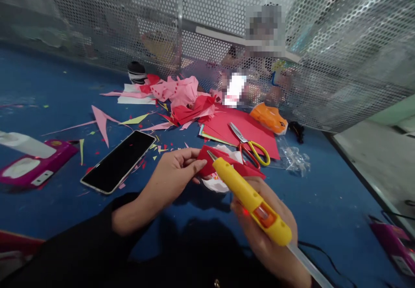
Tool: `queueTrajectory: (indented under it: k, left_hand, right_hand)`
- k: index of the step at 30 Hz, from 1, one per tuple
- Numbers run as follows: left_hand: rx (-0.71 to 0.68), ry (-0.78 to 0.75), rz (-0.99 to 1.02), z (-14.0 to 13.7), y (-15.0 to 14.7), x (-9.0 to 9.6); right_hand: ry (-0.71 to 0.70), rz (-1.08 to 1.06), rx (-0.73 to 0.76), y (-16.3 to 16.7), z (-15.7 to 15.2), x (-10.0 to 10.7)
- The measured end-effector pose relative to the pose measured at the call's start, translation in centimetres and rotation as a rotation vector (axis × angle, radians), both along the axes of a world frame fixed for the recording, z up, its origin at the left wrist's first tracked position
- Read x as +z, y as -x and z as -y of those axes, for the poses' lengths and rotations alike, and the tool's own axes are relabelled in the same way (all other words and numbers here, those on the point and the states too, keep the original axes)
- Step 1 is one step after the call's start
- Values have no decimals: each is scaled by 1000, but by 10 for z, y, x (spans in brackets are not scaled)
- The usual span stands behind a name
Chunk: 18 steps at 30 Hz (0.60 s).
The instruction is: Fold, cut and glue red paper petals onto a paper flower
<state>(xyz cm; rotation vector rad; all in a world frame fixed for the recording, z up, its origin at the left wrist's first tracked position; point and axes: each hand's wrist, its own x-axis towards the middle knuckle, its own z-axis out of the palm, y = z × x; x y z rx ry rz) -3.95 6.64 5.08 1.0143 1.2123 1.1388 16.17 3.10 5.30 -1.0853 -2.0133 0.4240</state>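
My left hand (171, 171) pinches the left end of a folded piece of red paper (205, 156) between thumb and fingers. In my right hand (272, 249) is a yellow hot glue gun (240, 186), gripped round its body. Its metal nozzle points up and left, over the red paper; whether the tip touches it I cannot tell. A clear glue stick (308, 264) juts from the gun's rear end. Under the red paper lies some white crumpled paper (216, 186), partly hidden. Just beyond sit open scissors (244, 139) with red and yellow handles.
Beyond the scissors are stacked red sheets (230, 121) and an orange bag (269, 117). A phone (118, 162) and purple power strip (65, 152) lie left, with paper scraps around. Crumpled pink paper (181, 89) sits before a perforated metal partition (207, 20). Clear plastic (295, 160) lies right.
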Motion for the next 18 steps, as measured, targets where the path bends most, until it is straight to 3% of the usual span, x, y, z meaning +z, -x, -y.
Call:
queueTrajectory:
  k: [18]
  left_hand:
    - [-20, -25, -55, 4, 0, 3]
  right_hand:
    - [-22, 120, -7, -1, -5, -10]
